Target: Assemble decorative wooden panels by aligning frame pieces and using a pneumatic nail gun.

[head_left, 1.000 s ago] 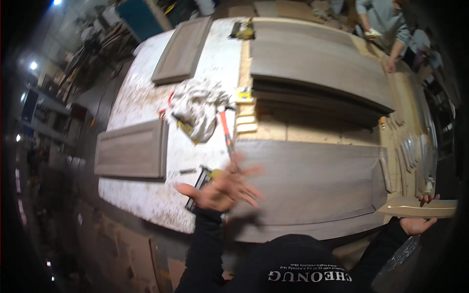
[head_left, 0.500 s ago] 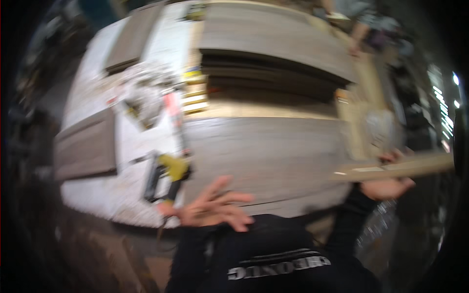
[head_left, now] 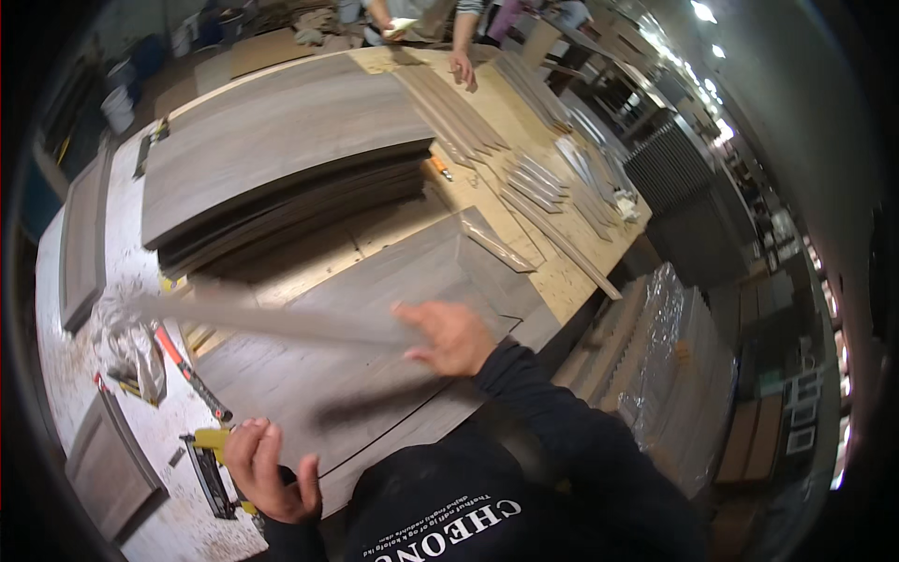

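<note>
My right hand (head_left: 451,339) grips one end of a long, narrow wood strip (head_left: 272,320), smeared by motion, which reaches left across the work. Beneath it lies a grey-brown wood panel (head_left: 309,398) with a dark seam along its near side. My left hand (head_left: 272,468) is over the panel's near left corner, fingers bent and thumb apart, with nothing seen between them. Right beside that hand, and partly covered by it, lies a yellow and black nail gun (head_left: 211,468). A loose moulding piece (head_left: 496,242) rests on the panel's far right end.
Beyond the panel stands a stack of wood panels (head_left: 290,140). Several cut strips (head_left: 538,183) lie on the plywood tabletop at right. Left are framed panels (head_left: 108,459), a crumpled cloth (head_left: 136,342) and a red-handled tool (head_left: 183,365). Plastic-wrapped boards (head_left: 655,347) stand at right. Another person's hand (head_left: 462,68) is at the far edge.
The view has swung to the right. My right hand has brought the strip from the right side to over the panel. The left hand's spread fingers are now bent beside the nail gun.
</note>
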The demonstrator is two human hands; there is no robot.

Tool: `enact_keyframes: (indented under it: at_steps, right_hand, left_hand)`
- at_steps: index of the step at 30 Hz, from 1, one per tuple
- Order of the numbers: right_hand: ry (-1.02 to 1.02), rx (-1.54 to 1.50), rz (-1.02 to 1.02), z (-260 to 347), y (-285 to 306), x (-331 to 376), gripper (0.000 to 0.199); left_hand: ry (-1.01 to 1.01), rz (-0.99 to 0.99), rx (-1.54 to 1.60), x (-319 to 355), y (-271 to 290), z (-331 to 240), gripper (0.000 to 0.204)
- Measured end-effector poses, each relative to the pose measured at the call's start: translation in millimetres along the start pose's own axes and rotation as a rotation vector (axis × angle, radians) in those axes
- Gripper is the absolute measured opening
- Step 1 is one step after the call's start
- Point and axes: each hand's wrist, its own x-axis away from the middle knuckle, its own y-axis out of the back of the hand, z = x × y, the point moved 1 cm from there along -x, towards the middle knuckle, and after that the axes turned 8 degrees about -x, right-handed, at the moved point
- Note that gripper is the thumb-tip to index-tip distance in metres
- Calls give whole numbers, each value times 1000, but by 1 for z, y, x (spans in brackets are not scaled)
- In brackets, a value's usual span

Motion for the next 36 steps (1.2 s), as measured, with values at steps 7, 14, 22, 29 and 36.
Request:
enact_keyframes:
  at_steps: [7, 14, 22, 29, 36]
  right_hand:
    - [125, -75, 360, 6, -37, 64, 56]
    - [19, -145, 328, -2, -44, 98, 60]
    - [-905, 7, -540, -96, 17, 188, 41]
    - [-1161, -298, -632, -160, -16, 240, 26]
    - [-1233, -202, -510, -151, -7, 221, 26]
  left_hand:
    - [-129, 779, -236, 11, -55, -15, 79]
    - [-68, 670, -20, 42, -100, -5, 59]
    - [114, 636, -25, 60, -135, -25, 55]
    - [92, 650, 38, 57, -153, -53, 53]
    - [47, 704, 10, 52, -166, -68, 53]
